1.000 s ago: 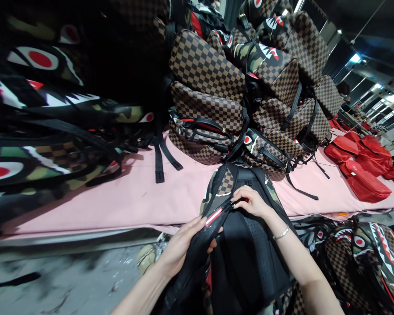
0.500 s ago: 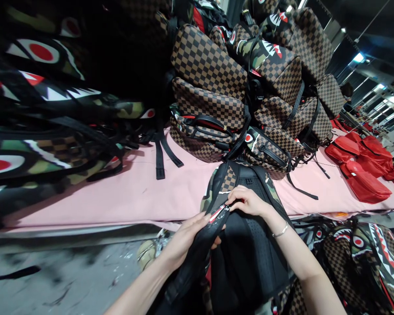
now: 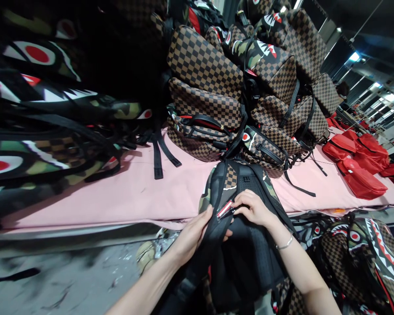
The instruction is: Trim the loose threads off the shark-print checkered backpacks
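A black-backed backpack [image 3: 249,258] with checked and camouflage parts leans upright against the table's front edge, its padded back towards me. My left hand [image 3: 192,236] is closed round one of its black shoulder straps [image 3: 213,229], thumb on top and fingertips showing past the far side. On that strap lies a small red-and-white strip [image 3: 224,209] with a shiny surface. My right hand [image 3: 252,208], with a bracelet at the wrist, pinches thumb and fingers together at the strip's right end. What sits between those fingertips is too small to tell.
Piled checked backpacks [image 3: 206,65] stand at the back of the pink-covered table [image 3: 118,197]. Camouflage shark-face bags [image 3: 52,153] are stacked at left. Red bags [image 3: 361,175] lie at right. More checked backpacks [image 3: 344,258] sit below the table edge at right.
Both hands have shifted slightly right with the strap. The red-and-white strip now shows more fully, and my right fingers have moved to its right end.
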### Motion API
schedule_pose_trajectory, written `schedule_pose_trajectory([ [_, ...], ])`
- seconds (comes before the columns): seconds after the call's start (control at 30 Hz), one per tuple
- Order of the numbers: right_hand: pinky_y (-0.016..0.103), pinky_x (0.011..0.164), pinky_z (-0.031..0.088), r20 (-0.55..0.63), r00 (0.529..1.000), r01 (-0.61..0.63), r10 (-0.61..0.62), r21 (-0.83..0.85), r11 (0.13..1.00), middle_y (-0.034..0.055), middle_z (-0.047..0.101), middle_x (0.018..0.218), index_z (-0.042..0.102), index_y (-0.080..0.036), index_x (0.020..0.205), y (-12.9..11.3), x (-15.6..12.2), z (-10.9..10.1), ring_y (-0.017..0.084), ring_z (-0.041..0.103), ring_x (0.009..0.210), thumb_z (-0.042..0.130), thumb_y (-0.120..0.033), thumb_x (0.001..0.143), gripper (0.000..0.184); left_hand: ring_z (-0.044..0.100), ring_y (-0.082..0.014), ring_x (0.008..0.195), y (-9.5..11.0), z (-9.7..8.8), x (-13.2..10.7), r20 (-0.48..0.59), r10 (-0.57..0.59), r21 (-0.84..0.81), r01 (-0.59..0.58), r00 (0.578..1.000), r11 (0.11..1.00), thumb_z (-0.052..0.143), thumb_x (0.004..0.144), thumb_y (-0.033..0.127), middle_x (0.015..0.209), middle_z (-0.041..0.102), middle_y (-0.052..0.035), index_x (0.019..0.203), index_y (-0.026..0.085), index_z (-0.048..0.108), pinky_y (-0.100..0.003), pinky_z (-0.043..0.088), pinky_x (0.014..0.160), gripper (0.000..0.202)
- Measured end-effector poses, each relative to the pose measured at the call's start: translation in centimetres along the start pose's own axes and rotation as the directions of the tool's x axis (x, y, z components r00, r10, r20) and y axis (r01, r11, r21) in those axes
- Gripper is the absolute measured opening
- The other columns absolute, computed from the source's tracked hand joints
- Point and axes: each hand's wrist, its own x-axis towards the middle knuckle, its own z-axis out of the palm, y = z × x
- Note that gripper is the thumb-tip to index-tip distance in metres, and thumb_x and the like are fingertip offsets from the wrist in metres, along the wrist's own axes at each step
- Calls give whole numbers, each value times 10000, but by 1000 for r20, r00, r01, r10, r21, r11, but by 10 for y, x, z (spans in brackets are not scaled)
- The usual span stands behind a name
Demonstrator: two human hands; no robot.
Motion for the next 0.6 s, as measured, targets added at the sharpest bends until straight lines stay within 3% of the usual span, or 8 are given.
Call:
schedule_pose_trajectory([
  [0.13,327,745,446,-178,978,-114,110,-11,993,37,639,800,611,-188,843,-11,-25,5,162,582,775,559,-269,862,98,686,-294,731,-1,10,2,19,-16,22,15,1000,1000,474,839,525,829,705,-217,1080,40,576,-375,556,705,551],
  [0.27,309,731,462,-350,901,-269,257,15,963,41,621,814,612,-190,874,-26,-49,12,167,582,805,590,-239,830,69,690,-270,716,-1,20,0,-1,-13,13,13,1000,1000,455,860,495,813,706,-215,1029,36,596,-341,558,716,509],
  [0.43,267,671,467,-405,857,-366,319,-41,930,47,615,829,608,-183,893,-41,-60,19,152,582,761,561,-223,830,88,691,-248,709,-7,28,3,-7,-12,-23,12,1000,1000,438,883,452,830,714,-185,1025,53,608,-330,561,718,456],
  [0.6,267,682,470,-446,849,-390,283,-168,905,58,622,834,612,-172,909,-52,-60,23,158,585,763,507,-220,861,126,690,-238,734,-14,32,9,-22,12,-79,-14,1000,997,451,878,461,823,720,-156,974,65,641,-327,563,727,450],
])
